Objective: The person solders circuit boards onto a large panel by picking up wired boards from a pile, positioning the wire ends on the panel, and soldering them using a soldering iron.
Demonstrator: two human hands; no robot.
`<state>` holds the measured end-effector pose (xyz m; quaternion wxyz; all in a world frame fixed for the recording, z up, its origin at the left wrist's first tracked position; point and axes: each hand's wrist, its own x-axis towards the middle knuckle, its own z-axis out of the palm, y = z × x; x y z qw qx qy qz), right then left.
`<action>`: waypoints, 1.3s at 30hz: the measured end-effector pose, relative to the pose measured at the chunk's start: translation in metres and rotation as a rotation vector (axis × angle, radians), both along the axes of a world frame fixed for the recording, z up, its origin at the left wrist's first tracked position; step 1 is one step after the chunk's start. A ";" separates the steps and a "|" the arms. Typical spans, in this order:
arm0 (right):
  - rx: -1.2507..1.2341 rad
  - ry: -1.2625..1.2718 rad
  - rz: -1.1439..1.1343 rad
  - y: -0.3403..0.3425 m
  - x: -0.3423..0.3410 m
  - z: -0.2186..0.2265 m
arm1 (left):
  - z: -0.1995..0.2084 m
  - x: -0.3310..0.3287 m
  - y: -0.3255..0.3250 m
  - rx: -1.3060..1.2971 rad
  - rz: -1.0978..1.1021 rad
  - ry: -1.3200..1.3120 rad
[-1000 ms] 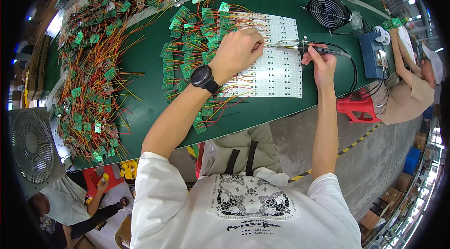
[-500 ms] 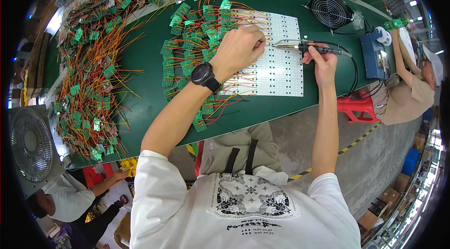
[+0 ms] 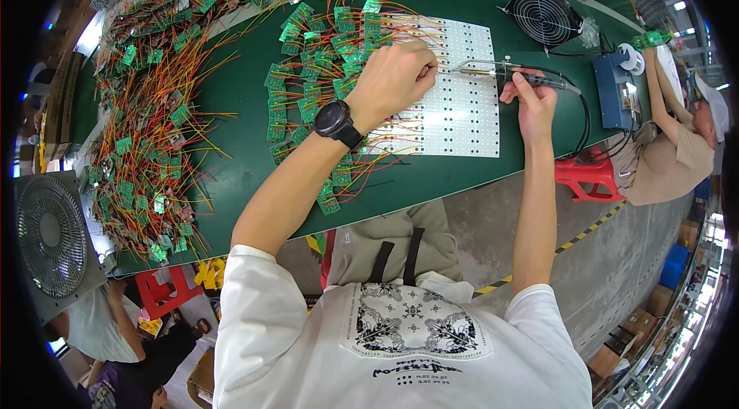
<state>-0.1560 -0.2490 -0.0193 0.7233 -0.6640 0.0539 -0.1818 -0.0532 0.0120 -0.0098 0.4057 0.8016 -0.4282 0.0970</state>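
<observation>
My right hand (image 3: 531, 101) is closed round the black handle of a soldering iron (image 3: 551, 83) with a thin metal tube fixed along it. The iron's tip points left over a white perforated board (image 3: 462, 128), close to my left hand. My left hand (image 3: 400, 80), a black watch on its wrist, rests at the board's left part with thumb and fingers pinched together. Whatever lies in that pinch is hidden. Small green circuit boards (image 3: 311, 93) with red and yellow wires line the white board's left side, several wires reaching onto it.
A big heap of wired circuit boards (image 3: 146, 147) covers the green table's (image 3: 239, 178) left side. At the back right stand a black fan (image 3: 541, 15) and a blue soldering station (image 3: 613, 93). A co-worker (image 3: 670, 155) sits at the right; another person (image 3: 108, 324) is lower left.
The soldering iron and my right hand have shifted slightly to the right, away from my left hand, which stays almost still. The lower-left person's arm has drawn back.
</observation>
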 end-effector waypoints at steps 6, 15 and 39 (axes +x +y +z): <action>0.033 -0.021 -0.027 0.000 0.003 0.003 | 0.001 0.002 -0.002 0.003 -0.002 0.019; 0.135 -0.023 -0.150 0.000 0.007 -0.004 | 0.048 -0.018 0.007 -0.076 -0.035 -0.287; 0.071 -0.078 -0.250 0.002 0.004 -0.002 | 0.088 -0.044 0.297 0.787 0.639 -0.376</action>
